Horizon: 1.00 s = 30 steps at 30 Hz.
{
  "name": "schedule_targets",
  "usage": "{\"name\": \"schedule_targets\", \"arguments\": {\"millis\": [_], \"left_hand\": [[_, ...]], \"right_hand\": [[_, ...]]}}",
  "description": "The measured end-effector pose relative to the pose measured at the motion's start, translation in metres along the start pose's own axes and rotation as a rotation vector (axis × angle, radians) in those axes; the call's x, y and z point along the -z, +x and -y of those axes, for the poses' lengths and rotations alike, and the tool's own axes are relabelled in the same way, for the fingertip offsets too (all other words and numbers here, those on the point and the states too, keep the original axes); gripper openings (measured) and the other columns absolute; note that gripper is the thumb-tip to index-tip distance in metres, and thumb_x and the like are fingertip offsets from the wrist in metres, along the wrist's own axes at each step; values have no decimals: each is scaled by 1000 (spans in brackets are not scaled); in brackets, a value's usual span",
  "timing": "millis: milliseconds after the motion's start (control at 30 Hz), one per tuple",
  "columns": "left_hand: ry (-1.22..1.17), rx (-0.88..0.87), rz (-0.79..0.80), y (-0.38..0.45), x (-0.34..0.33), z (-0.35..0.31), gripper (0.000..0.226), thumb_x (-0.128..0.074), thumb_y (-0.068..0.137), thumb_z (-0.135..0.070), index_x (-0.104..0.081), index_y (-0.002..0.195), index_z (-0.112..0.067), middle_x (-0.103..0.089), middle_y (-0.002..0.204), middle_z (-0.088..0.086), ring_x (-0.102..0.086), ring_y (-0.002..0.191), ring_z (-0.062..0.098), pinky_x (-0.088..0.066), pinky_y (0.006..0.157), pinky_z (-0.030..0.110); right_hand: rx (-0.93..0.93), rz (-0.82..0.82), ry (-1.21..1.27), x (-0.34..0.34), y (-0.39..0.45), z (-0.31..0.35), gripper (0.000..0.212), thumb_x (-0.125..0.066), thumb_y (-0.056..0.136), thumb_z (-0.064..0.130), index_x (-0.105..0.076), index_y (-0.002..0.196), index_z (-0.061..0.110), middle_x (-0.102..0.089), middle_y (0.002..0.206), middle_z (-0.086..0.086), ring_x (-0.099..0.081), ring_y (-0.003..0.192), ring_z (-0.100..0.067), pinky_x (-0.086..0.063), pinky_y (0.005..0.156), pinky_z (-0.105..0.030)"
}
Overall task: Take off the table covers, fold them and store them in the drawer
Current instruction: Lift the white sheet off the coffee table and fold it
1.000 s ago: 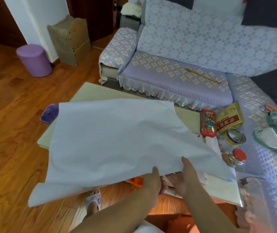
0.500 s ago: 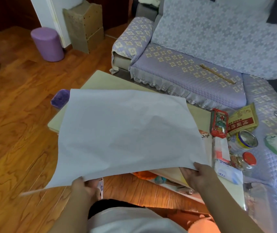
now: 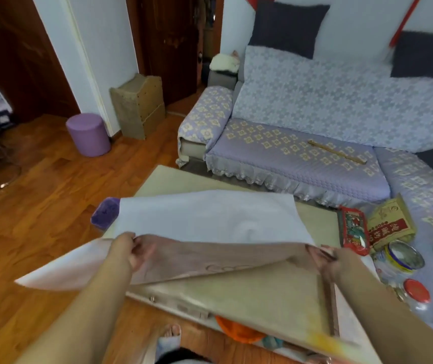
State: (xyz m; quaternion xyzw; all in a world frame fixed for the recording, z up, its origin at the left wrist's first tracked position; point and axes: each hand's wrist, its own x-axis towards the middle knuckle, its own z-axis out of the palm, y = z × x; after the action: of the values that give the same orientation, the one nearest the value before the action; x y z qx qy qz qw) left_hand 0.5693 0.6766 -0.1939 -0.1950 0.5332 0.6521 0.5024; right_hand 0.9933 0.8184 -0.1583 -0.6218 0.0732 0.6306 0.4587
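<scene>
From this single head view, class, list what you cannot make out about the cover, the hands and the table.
- Table cover: printing on its turned-up underside is blurred.
- Left hand: fingertips hidden behind the cover's edge.
- Right hand: grip smeared by motion.
- Table: near right corner blurred and cut off by the frame; any drawer front is unclear.

You have the cover [image 3: 205, 219] lifted above the worktop [image 3: 262, 292], a thin pale sheet, white on top and brownish on the underside that faces you. Its near edge is stretched taut between your hands, the far part sags toward the worktop, and one white corner hangs past your left hand over the floor.
</scene>
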Motion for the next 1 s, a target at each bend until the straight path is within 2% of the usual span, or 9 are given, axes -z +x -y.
{"name": "schedule_targets", "arguments": {"millis": [67, 133, 200, 267, 367, 567, 700, 833, 1000], "left_hand": [[-6, -30, 99, 10, -61, -50, 26, -36, 108, -12, -51, 86, -12, -52, 67, 5, -45, 58, 12, -53, 38, 29], [62, -105, 171, 24, -126, -100, 25, -35, 109, -19, -56, 101, -7, -65, 72, 8, -53, 74, 14, -59, 58, 31], [160, -213, 227, 31, -192, -153, 25, -38, 109, -23, -54, 122, -10, -67, 106, 9, -62, 97, 20, -54, 88, 41], [161, -274, 337, 27, -258, -209, 33, -42, 108, -26, -52, 136, -12, -64, 120, 8, -65, 107, 23, -53, 91, 43], [98, -428, 557, -18, -350, -293, 22, -43, 107, -25, -51, 126, -15, -61, 94, 6, -63, 80, 17, -54, 92, 39], [-38, -682, 967, -150, -462, -439, 32, -52, 103, -17, -57, 129, 1, -68, 120, 20, -71, 91, 27, -62, 74, 37], [-27, -816, 1061, -231, -436, -469, 8, -49, 99, -24, -53, 96, -18, -58, 79, 1, -58, 68, 19, -42, 70, 30], [-74, -853, 963, -254, -361, -447, 5, -51, 93, -22, -50, 91, -17, -56, 81, 3, -60, 72, 21, -47, 74, 30], [-71, -821, 710, -211, -228, -367, 7, -55, 86, -20, -54, 92, -16, -55, 89, 2, -59, 78, 17, -54, 73, 26]], "right_hand": [[95, 94, 5, -60, -16, 30, 35, -37, 109, 18, -51, 138, 4, -68, 123, -11, -66, 115, -27, -62, 65, -36], [254, 204, -11, -122, -35, 56, 35, -29, 110, 13, -48, 139, 5, -73, 108, -14, -70, 106, -23, -62, 70, -30], [314, 220, 51, -179, -51, 87, 39, -28, 110, 13, -48, 141, 1, -74, 98, -20, -69, 100, -30, -60, 79, -31], [400, 263, 71, -233, -74, 122, 39, -31, 109, 12, -52, 141, 1, -70, 67, -19, -65, 76, -30, -61, 57, -34], [558, 437, 149, -297, -139, 174, 35, -32, 108, 6, -54, 133, -3, -63, 46, -9, -66, 53, -20, -54, 40, -30], [848, 643, 375, -347, -284, 251, 33, -33, 110, 22, -54, 99, -1, -72, 72, -16, -71, 60, -29, -59, 53, -42], [923, 767, 427, -328, -355, 258, 33, -36, 109, 29, -53, 112, 1, -70, 105, -17, -73, 88, -31, -61, 76, -47], [931, 740, 411, -290, -373, 226, 33, -40, 108, 27, -49, 129, 3, -70, 115, -15, -72, 96, -32, -62, 74, -48], [817, 671, 367, -213, -346, 137, 31, -38, 109, 22, -50, 130, 3, -72, 105, -16, -76, 76, -29, -62, 62, -42]]}}
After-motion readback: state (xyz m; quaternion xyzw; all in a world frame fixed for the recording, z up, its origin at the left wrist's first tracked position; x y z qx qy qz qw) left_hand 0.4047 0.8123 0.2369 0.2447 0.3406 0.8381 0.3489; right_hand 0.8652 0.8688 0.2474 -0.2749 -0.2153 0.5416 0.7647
